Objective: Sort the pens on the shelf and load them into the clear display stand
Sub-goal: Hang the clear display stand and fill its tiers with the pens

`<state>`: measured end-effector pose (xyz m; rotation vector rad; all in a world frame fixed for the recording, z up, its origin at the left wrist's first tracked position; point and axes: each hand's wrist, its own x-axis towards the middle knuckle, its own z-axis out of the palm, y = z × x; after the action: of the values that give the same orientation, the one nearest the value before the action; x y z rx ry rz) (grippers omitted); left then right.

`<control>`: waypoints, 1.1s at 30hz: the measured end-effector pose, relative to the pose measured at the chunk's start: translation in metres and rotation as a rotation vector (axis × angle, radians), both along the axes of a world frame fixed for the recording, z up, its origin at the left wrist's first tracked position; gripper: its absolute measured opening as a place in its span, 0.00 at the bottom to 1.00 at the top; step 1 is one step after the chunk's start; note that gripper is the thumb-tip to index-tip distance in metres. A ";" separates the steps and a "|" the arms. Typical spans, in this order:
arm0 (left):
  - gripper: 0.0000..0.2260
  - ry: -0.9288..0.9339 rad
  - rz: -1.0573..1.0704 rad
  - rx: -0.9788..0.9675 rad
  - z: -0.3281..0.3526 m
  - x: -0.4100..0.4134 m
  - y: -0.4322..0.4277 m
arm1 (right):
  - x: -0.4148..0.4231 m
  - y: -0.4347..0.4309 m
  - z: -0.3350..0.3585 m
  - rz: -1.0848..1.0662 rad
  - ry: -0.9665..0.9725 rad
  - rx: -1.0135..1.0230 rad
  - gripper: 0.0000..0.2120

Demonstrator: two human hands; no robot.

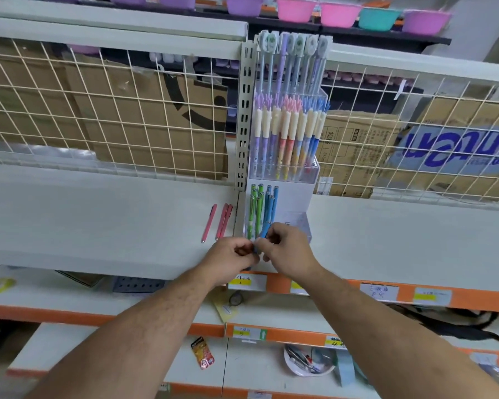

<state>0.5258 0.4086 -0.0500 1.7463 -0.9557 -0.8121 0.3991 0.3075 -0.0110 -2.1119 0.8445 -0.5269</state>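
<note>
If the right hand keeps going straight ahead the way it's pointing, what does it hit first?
Probably the clear display stand: the right hand, holding a blue pen together with the left hand, points up-left at its front bottom tier of green and blue pens. Depth is uncertain.

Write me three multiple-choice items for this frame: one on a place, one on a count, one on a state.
1. Where do the loose pink pens lie?
A. On the shelf, left of the stand
B. Inside the stand
C. On the shelf below

2. How many pink pens lie loose?
A. One
B. Three
C. Six

3. What is happening with the blue pen?
A. It lies alone on the shelf
B. Both hands hold it at the stand's front
C. It stands in the top tier

Answers: 1 A, they lie flat on the shelf beside the stand's left edge. 2 B, one lies apart and two lie side by side. 3 B, the left hand and right hand meet on it.
</note>
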 end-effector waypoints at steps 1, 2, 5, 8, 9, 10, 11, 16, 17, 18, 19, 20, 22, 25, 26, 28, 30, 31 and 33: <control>0.07 0.001 -0.008 0.014 0.001 0.001 0.001 | -0.003 -0.002 0.002 -0.019 -0.007 0.021 0.11; 0.07 0.001 -0.018 0.028 0.003 0.002 0.001 | -0.006 -0.006 0.006 -0.047 -0.022 0.037 0.11; 0.09 -0.159 -0.042 0.081 0.009 0.008 0.003 | -0.016 -0.028 0.026 -0.149 -0.077 0.030 0.09; 0.08 -0.495 -0.033 0.183 0.012 0.016 0.007 | -0.020 -0.048 0.045 -0.218 -0.135 -0.003 0.07; 0.07 -0.600 -0.030 0.229 0.013 0.019 0.008 | -0.019 -0.052 0.049 -0.224 -0.154 -0.008 0.06; 0.06 -0.674 -0.026 0.271 0.013 0.023 0.009 | -0.017 -0.056 0.051 -0.223 -0.165 -0.014 0.06; 0.06 -0.718 -0.023 0.307 0.012 0.025 0.011 | -0.014 -0.058 0.053 -0.217 -0.168 -0.020 0.06; 0.06 -0.746 -0.019 0.371 0.010 0.029 0.009 | 0.003 -0.061 0.050 -0.187 -0.127 -0.072 0.07; 0.07 -0.743 -0.017 0.376 0.010 0.028 0.008 | 0.006 -0.061 0.049 -0.185 -0.105 -0.096 0.07; 0.08 -0.740 -0.016 0.382 0.010 0.028 0.007 | 0.008 -0.062 0.047 -0.183 -0.078 -0.119 0.08; 0.08 -0.737 -0.014 0.390 0.011 0.028 0.006 | 0.010 -0.063 0.045 -0.179 -0.049 -0.136 0.08; 0.08 -0.735 -0.014 0.397 0.011 0.028 0.005 | 0.012 -0.063 0.043 -0.174 -0.021 -0.147 0.08; 0.08 -0.734 -0.014 0.407 0.012 0.027 0.004 | 0.014 -0.063 0.040 -0.161 0.021 -0.160 0.08; 0.07 -0.751 -0.017 0.418 0.011 0.027 0.005 | 0.017 -0.062 0.036 -0.144 0.060 -0.170 0.09; 0.07 -0.761 -0.019 0.421 0.011 0.026 0.005 | 0.017 -0.062 0.035 -0.139 0.077 -0.180 0.08; 0.05 -0.772 -0.025 0.429 0.011 0.026 0.005 | 0.018 -0.060 0.033 -0.122 0.121 -0.212 0.07; 0.04 -0.772 -0.028 0.432 0.012 0.026 0.004 | 0.020 -0.059 0.032 -0.097 0.158 -0.236 0.07; 0.03 -0.772 -0.031 0.432 0.012 0.027 0.003 | 0.021 -0.058 0.031 -0.087 0.170 -0.243 0.06; 0.02 -0.775 -0.043 0.432 0.012 0.028 0.003 | 0.022 -0.057 0.031 -0.077 0.185 -0.240 0.05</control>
<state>0.5536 0.4119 -0.0376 2.5064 -1.3877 -0.3605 0.4209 0.2505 0.0202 -2.3825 1.0121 -0.4990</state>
